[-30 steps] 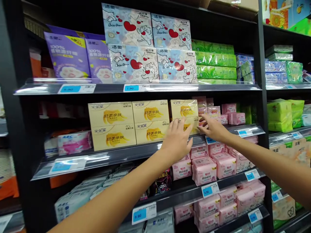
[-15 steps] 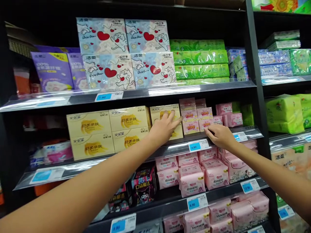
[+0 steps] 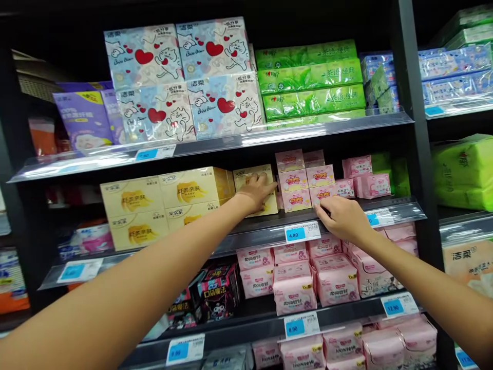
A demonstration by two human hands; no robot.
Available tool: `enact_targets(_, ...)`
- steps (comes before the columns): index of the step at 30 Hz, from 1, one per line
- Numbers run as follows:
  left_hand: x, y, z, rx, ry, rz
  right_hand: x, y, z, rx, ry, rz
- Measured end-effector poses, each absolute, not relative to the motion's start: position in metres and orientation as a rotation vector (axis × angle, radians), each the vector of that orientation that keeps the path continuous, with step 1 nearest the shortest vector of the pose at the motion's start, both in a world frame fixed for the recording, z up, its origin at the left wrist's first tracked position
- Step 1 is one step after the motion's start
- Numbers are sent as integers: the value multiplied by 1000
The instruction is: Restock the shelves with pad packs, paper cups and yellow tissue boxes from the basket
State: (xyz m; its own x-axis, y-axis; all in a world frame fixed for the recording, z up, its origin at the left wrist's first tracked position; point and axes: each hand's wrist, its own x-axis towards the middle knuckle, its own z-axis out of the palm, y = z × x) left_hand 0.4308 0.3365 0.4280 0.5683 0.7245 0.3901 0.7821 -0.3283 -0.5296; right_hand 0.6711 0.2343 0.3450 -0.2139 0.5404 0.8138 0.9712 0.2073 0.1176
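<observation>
The yellow box (image 3: pixel 256 198) is placed at the right end of the yellow box row (image 3: pixel 162 203) on the middle shelf (image 3: pixel 246 237), a little back from the shelf's front lip. A stack of pink packs (image 3: pixel 295 180) stands just to its right; whether the two touch cannot be told. More pink packs (image 3: pixel 367 185) are lined up further right, towards the shelf upright (image 3: pixel 414 128).

Above, on the next shelf, cat-and-heart tissue packs (image 3: pixel 185 82) and green tissue packs (image 3: pixel 311 82) are stacked. Below, pink packs (image 3: pixel 295 288) fill the lower shelf, with a black-and-pink box (image 3: pixel 217 295) to their left. The left forearm (image 3: pixel 134 267) is seen crossing in front of the lower shelves.

The left hand (image 3: pixel 256 194) is open, fingers laid on the yellow box front, with no grip seen. The right hand (image 3: pixel 342 216) is half curled, its fingertips (image 3: pixel 319 206) at the bottom edge of a pink pack; whether it is gripping cannot be told.

Readable: 安尔乐 and 纤柔亲肤 on the yellow boxes; 洁柔 and "Biu Biu" on the cat packs; 口袋魔法 on the black box. Price tags read 4.80 (image 3: pixel 302 232), 8.90 (image 3: pixel 301 325) and 12.90 (image 3: pixel 398 305).
</observation>
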Motion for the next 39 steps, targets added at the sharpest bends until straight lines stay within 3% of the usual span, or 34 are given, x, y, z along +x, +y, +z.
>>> enact_targets(21,452,330,445,-1977,-999,123,676,235,342,-1289,-1852,-872)
enact_targets(30,445,321,436,-2105,-1289,-77,676,236,342,-1283,-1850,-905)
enact_targets(39,447,335,429,-2194,-1446,144,676,236,341,-1284,-1843,-904)
